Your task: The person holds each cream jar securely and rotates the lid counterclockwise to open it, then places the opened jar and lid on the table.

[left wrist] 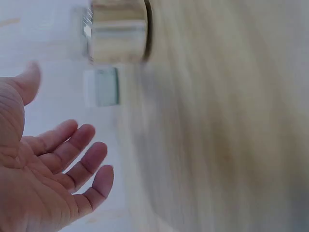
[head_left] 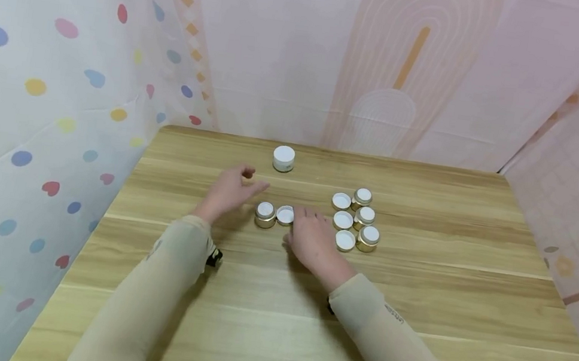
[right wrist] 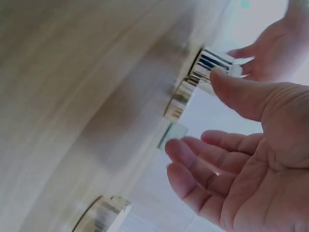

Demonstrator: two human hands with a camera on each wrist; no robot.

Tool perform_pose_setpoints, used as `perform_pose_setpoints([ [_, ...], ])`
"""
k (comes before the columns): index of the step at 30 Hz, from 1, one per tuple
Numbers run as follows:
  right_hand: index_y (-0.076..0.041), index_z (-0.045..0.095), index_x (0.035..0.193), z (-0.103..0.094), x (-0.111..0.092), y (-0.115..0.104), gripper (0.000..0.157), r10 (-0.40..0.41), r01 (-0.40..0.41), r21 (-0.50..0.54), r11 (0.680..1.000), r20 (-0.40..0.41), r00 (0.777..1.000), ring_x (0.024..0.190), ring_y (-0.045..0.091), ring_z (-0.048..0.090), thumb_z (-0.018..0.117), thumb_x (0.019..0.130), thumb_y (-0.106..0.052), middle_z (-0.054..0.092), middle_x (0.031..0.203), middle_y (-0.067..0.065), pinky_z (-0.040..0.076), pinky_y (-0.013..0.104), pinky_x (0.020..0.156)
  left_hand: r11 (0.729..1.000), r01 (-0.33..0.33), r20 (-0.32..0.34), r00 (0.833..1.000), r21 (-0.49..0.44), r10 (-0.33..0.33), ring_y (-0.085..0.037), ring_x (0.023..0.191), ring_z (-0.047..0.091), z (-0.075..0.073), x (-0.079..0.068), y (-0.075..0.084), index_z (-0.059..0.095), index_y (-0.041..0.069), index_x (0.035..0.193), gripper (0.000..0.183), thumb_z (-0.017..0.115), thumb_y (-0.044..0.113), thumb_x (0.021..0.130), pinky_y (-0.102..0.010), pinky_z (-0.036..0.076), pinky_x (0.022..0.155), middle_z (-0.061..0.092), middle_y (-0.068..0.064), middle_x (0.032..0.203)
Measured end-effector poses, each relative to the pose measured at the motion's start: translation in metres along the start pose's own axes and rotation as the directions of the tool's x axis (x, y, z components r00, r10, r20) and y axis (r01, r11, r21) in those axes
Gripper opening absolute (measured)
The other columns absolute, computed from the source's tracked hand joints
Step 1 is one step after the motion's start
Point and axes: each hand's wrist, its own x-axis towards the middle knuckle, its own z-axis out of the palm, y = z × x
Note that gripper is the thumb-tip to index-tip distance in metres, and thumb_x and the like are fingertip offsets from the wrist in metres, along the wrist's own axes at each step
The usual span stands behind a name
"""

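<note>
My left hand [head_left: 228, 192] hovers up and to the left of a small gold jar [head_left: 265, 218] with a white top, its fingers loosely spread and holding nothing. Right beside that jar, an upturned gold lid [head_left: 285, 215] with a white inside lies on the table. At the lid's right edge is my right hand [head_left: 313, 240], which partly covers it in the head view. The right wrist view shows the right thumb [right wrist: 241, 96] and the gently bent fingers standing apart, with nothing between them. The left palm [left wrist: 34, 183] faces sideways in the left wrist view.
To the right, three gold jars [head_left: 368, 239] stand in a column, each with an upturned lid [head_left: 345, 240] at its left. A larger white-capped jar [head_left: 284, 159] stands farther back. Patterned cloth [head_left: 283, 53] hangs behind the wooden table [head_left: 441, 223].
</note>
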Motion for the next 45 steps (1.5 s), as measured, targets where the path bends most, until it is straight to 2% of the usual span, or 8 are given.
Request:
perform_pose_setpoints([
  [4, -0.001, 0.054, 0.15, -0.005, -0.014, -0.001, 0.068, -0.056, 0.056, 0.042, 0.998, -0.015, 0.998, 0.125, 0.039, 0.069, 0.079, 0.098, -0.037, 0.07, 0.139, 0.021, 0.057, 0.052, 0.105, 0.999, 0.031, 0.021, 0.999, -0.037, -0.03, -0.043, 0.151, 0.046, 0.001, 0.028, 0.003, 0.038, 0.002, 0.162, 0.091, 0.077, 0.05, 0.096, -0.058, 0.039, 0.125, 0.046, -0.022, 0.165],
  [9, -0.003, 0.053, 0.153, -0.009, -0.024, -0.005, 0.067, -0.08, 0.082, 0.115, 0.99, -0.03, 0.996, 0.132, 0.039, 0.066, 0.077, 0.099, -0.036, 0.067, 0.145, 0.021, 0.054, 0.052, 0.111, 0.999, 0.035, 0.004, 0.999, 0.04, -0.035, -0.042, 0.151, 0.047, 0.003, 0.052, 0.006, 0.036, -0.001, 0.163, 0.098, 0.084, 0.047, 0.091, -0.057, 0.041, 0.124, 0.048, -0.026, 0.163],
  [15, -0.004, 0.053, 0.153, -0.012, -0.031, -0.012, 0.066, -0.094, 0.098, 0.171, 0.98, -0.028, 0.995, 0.134, 0.039, 0.065, 0.077, 0.1, -0.033, 0.066, 0.146, 0.021, 0.053, 0.053, 0.112, 0.997, 0.048, -0.021, 0.999, 0.067, -0.047, -0.041, 0.145, 0.052, 0.003, 0.06, 0.005, 0.043, 0.003, 0.159, 0.093, 0.088, 0.043, 0.088, -0.057, 0.044, 0.12, 0.054, -0.023, 0.158],
  [25, -0.002, 0.055, 0.149, -0.01, -0.035, -0.019, 0.062, -0.146, 0.15, 0.131, 0.98, -0.036, 0.989, 0.125, 0.037, 0.07, 0.076, 0.101, -0.035, 0.069, 0.141, 0.02, 0.058, 0.05, 0.104, 0.988, 0.087, -0.108, 0.991, 0.126, -0.074, -0.033, 0.127, 0.064, 0.004, 0.062, -0.004, 0.063, 0.014, 0.143, 0.071, 0.088, 0.046, 0.085, -0.053, 0.05, 0.108, 0.069, -0.012, 0.139],
  [31, -0.001, 0.055, 0.149, -0.01, -0.032, -0.018, 0.064, -0.179, 0.182, 0.109, 0.977, -0.037, 0.983, 0.119, 0.037, 0.072, 0.076, 0.1, -0.038, 0.072, 0.134, 0.019, 0.059, 0.051, 0.101, 0.992, 0.077, -0.118, 0.991, 0.103, -0.065, -0.033, 0.123, 0.064, -0.002, 0.051, -0.014, 0.062, 0.007, 0.139, 0.066, 0.086, 0.04, 0.087, -0.052, 0.051, 0.106, 0.069, -0.015, 0.137],
  [35, -0.001, 0.056, 0.148, -0.012, -0.031, -0.016, 0.065, -0.191, 0.194, 0.112, 0.975, -0.036, 0.981, 0.119, 0.037, 0.073, 0.076, 0.1, -0.04, 0.073, 0.134, 0.018, 0.059, 0.051, 0.101, 0.995, 0.046, -0.116, 0.993, 0.087, -0.036, -0.035, 0.119, 0.063, -0.012, 0.036, -0.029, 0.06, 0.003, 0.138, 0.064, 0.084, 0.035, 0.089, -0.052, 0.051, 0.104, 0.068, -0.018, 0.134],
  [40, -0.002, 0.057, 0.149, -0.014, -0.03, -0.013, 0.064, -0.183, 0.184, 0.15, 0.972, -0.018, 0.983, 0.132, 0.035, 0.067, 0.075, 0.101, -0.04, 0.068, 0.146, 0.017, 0.054, 0.05, 0.111, 0.997, 0.06, -0.111, 0.992, -0.04, -0.064, -0.037, 0.126, 0.059, -0.032, -0.001, -0.039, 0.052, -0.001, 0.145, 0.071, 0.083, 0.033, 0.09, -0.053, 0.049, 0.111, 0.062, -0.022, 0.14],
  [45, -0.005, 0.058, 0.15, -0.017, -0.033, -0.007, 0.06, -0.172, 0.169, 0.253, 0.953, -0.012, 0.985, 0.132, 0.032, 0.068, 0.073, 0.102, -0.037, 0.067, 0.148, 0.014, 0.056, 0.05, 0.109, 0.97, 0.108, -0.142, 0.98, -0.219, -0.141, -0.034, 0.126, 0.058, -0.036, -0.044, -0.034, 0.052, 0.002, 0.145, 0.072, 0.082, 0.037, 0.09, -0.044, 0.052, 0.105, 0.059, -0.02, 0.141],
])
